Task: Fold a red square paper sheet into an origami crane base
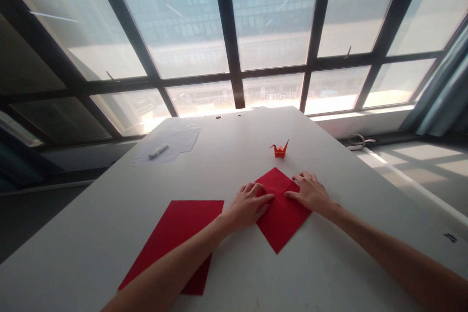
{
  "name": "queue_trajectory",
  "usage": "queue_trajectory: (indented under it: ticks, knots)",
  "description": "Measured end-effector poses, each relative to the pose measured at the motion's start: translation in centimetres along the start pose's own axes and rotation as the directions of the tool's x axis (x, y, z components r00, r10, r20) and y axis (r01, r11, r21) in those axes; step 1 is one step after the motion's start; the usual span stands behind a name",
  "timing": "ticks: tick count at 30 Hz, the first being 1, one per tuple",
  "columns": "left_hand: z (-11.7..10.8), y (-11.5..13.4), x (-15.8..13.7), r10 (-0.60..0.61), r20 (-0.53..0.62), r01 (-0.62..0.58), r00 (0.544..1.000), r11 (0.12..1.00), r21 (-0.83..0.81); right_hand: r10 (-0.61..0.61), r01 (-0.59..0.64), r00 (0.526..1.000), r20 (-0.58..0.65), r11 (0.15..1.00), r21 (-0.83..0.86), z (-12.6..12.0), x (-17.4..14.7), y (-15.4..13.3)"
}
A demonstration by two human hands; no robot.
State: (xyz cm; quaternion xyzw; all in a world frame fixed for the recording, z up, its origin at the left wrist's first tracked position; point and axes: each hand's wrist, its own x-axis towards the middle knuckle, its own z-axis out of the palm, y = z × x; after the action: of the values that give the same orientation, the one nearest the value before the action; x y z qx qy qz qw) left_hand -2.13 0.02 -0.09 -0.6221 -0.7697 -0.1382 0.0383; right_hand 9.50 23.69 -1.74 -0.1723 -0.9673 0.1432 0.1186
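A square sheet of red paper (pixel 280 229) lies turned cornerwise on the table, one corner pointing toward me. Faint crease lines show near its middle. My left hand (pixel 252 202) rests on its left side, thumb stretched across the paper and the other fingers spread near the upper left edge. On the opposite side my right hand (pixel 310 194) lies with thumb and fingers apart, the thumb reaching toward the middle. Both hands touch the sheet from above and neither grips it. Just beyond the far corner stands a small orange-red folded paper crane (pixel 280 151).
Left of the square lies a larger red sheet (pixel 175 234), partly under my left forearm. White papers (pixel 186 140) with a white object (pixel 158 151) on top lie at the table's far left. The white table (pixel 237 161) reaches toward large windows (pixel 270 14).
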Motion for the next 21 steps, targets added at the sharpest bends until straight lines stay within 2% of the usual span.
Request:
queue_trajectory:
  ticks: [7, 11, 14, 16, 19, 21]
  knots:
    - [0.6, -0.3, 0.0, -0.046, -0.036, 0.044, 0.998, 0.998, -0.051, 0.157, -0.174, 0.965, 0.209, 0.982, 0.069, -1.4, 0.1, -0.1]
    - [1.2, -1.2, 0.1, -0.121, -0.075, 0.110, 0.990, 0.984, -0.141, 0.187, -0.267, 0.934, 0.304, 0.932, 0.246, -1.4, 0.8, 0.5]
    - [1.9, -2.5, 0.2, -0.258, -0.148, 0.228, 0.955, 0.954, -0.195, 0.099, -0.283, 0.931, 0.351, 0.803, 0.524, -1.4, 0.9, 0.5]
    - [2.3, -3.6, 0.4, -0.374, -0.212, 0.317, 0.903, 0.912, -0.261, 0.033, -0.240, 0.955, 0.296, 0.674, 0.699, -1.7, 0.9, 0.4]
    - [2.4, -4.9, 0.8, -0.526, -0.200, 0.379, 0.827, 0.783, -0.493, -0.048, -0.175, 0.973, 0.226, 0.483, 0.858, -2.4, 0.8, 0.4]
    - [2.0, -5.4, 1.0, -0.562, -0.144, 0.347, 0.815, 0.671, -0.655, -0.082, -0.197, 0.965, 0.249, 0.396, 0.897, -2.7, 0.7, 0.5]
